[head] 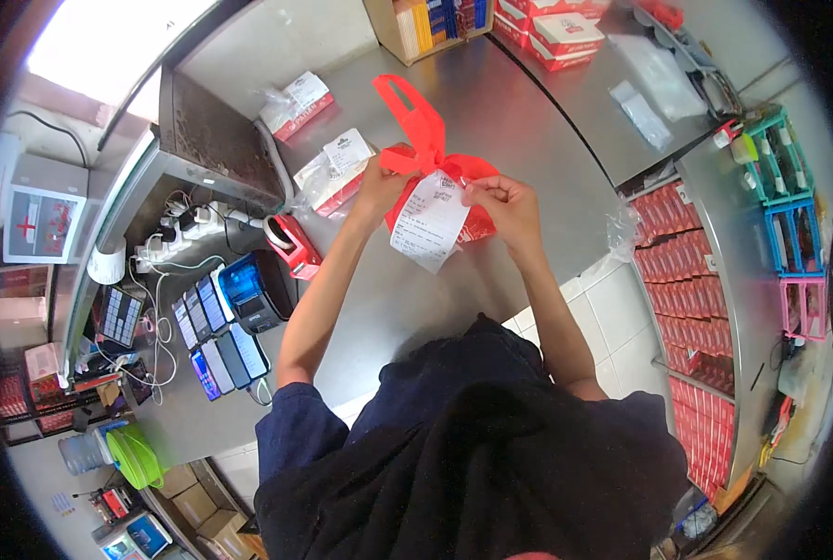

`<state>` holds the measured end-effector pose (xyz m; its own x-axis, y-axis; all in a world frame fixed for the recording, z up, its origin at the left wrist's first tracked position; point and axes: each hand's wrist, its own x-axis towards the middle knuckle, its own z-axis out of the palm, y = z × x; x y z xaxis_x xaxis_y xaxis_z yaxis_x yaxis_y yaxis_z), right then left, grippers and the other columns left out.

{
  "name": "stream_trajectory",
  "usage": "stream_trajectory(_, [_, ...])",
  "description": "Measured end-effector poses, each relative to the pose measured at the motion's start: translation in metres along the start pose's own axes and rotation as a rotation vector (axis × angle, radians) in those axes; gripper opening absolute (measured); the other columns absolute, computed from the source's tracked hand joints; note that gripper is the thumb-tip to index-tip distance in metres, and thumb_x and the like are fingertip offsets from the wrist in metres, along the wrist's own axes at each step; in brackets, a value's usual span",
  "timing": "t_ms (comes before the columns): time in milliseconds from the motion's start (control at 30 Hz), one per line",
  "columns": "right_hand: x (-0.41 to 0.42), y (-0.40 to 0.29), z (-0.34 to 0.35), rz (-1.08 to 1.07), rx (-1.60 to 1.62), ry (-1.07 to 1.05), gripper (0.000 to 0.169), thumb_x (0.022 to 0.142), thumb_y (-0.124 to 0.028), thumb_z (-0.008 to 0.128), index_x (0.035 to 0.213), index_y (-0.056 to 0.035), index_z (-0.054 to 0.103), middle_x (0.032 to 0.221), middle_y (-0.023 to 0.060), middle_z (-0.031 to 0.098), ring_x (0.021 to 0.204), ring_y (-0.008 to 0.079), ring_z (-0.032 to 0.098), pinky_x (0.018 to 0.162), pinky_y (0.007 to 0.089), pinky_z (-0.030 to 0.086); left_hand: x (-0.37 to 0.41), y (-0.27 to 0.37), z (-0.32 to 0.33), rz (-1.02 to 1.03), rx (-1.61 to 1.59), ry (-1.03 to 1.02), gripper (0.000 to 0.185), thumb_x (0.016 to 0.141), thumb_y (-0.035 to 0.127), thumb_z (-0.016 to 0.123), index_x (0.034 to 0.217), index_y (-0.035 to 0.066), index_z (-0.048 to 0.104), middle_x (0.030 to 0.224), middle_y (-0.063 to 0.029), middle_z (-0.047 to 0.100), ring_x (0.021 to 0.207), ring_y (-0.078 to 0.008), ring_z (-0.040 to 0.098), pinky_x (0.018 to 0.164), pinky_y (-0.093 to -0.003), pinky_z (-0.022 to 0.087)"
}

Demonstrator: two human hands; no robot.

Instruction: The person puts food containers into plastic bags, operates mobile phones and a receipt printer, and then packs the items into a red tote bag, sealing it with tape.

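A red carrier bag (427, 133), gathered in a knot at its top, sits above the steel counter in front of me. One handle loop stands up from it. A white printed receipt (427, 224) lies against the bag's front and hangs down below the knot. My left hand (381, 185) grips the red material left of the knot. On the other side, my right hand (506, 206) pinches the bag by the receipt's upper right edge; whether the paper is also between those fingers I cannot tell. What is inside the bag is hidden.
Left of the bag are two food boxes with receipts, one nearer (332, 171) and one farther (297, 105). A red tape dispenser (294, 245), a black label printer (255, 290) and several phones (224, 357) line the counter's left. Folded red cartons fill shelves (682, 280) at right.
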<state>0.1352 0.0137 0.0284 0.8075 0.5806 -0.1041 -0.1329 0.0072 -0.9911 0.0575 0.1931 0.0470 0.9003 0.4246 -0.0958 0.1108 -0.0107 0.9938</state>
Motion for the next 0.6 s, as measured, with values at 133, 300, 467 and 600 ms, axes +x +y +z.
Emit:
stream_trajectory(133, [0.012,-0.011,-0.013,0.031,0.022,-0.035,0.009,0.077,-0.008,0.063,0.084,-0.0022,0.065,0.069,0.0026,0.063,0.057,0.0036,0.05,0.052,0.0175,0.035,-0.001,-0.001,0.0,-0.024,-0.006,0.032,0.032,0.084,0.029,0.062,0.098,0.0,0.059,0.089,-0.0059,0.064,0.082,-0.0132,0.058,0.075,-0.0285,0.045])
stream_trajectory(300, [0.031,-0.016,-0.032,0.175,0.053,-0.188,0.009,0.079,-0.014,0.064,0.085,-0.0064,0.065,0.066,-0.0044,0.056,0.049,-0.0004,0.034,0.043,0.0182,0.022,0.002,-0.009,-0.002,0.005,-0.046,0.035,0.029,0.084,0.028,0.062,0.096,0.002,0.06,0.087,-0.0051,0.063,0.079,-0.0124,0.057,0.073,-0.0277,0.044])
stream_trajectory(467, [0.056,-0.012,-0.049,0.3,0.128,-0.446,0.013,0.081,-0.018,0.064,0.087,-0.0062,0.063,0.064,-0.0071,0.05,0.05,0.0,0.033,0.044,0.0172,0.023,0.002,-0.01,-0.003,0.029,-0.064,0.028,0.026,0.085,0.027,0.061,0.095,0.003,0.06,0.085,-0.0033,0.063,0.075,-0.0106,0.054,0.068,-0.0273,0.043])
stream_trajectory(600, [0.08,-0.002,-0.051,0.262,0.127,-0.472,0.014,0.082,-0.019,0.064,0.087,-0.006,0.063,0.065,-0.0067,0.051,0.052,-0.0004,0.033,0.044,0.0167,0.024,0.0,-0.006,0.002,0.003,-0.095,0.062,0.025,0.086,0.025,0.06,0.098,0.004,0.059,0.089,-0.0034,0.062,0.076,-0.011,0.055,0.069,-0.0276,0.044])
